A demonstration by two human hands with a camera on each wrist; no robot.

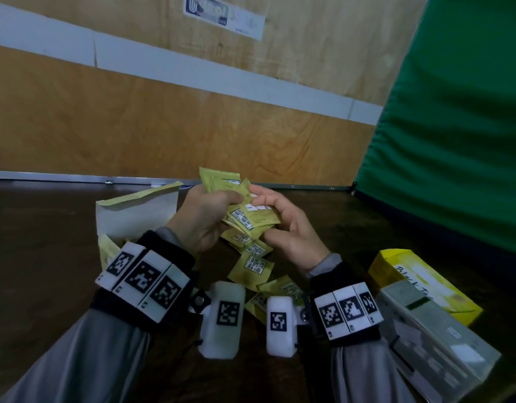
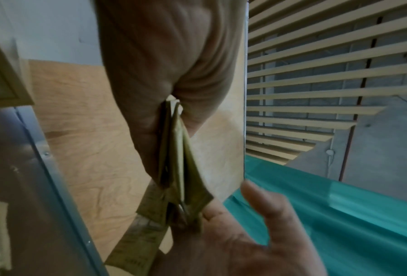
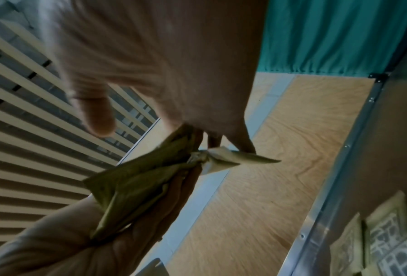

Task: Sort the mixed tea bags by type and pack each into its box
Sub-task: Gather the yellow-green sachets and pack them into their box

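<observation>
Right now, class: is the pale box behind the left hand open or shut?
Open. The pale box has its lid flap raised, and yellow-green tea bags show at its opening.

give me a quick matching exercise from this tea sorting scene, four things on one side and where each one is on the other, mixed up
Things:
1. bunch of green sachets
2. yellow box
3. open white box
4. loose green sachets

Places:
A. on the table to the right
B. lying on the table under the hands
C. gripped by the left hand and right hand
D. on the table behind the left wrist

Pairs: 1-C, 2-A, 3-D, 4-B
</observation>
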